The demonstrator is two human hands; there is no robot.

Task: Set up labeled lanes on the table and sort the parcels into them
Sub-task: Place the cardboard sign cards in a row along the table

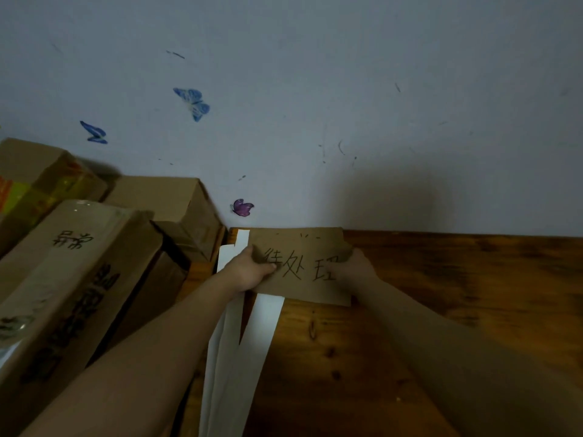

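Note:
A brown cardboard label (303, 263) with black handwritten characters lies at the far edge of the wooden table (441, 294), against the wall. My left hand (252, 269) grips its left edge, thumb on top. My right hand (353, 266) holds its right edge. Several white paper strips (243, 342) run lengthwise along the table's left side, partly under the label and my left forearm. Cardboard parcels (79, 279) with handwritten marks are stacked to the left of the table.
A pale wall with blue and purple butterfly stickers (242, 208) rises right behind the table. More brown boxes (176, 203) stand in the back left corner. Bare wood stretches to the right of the label.

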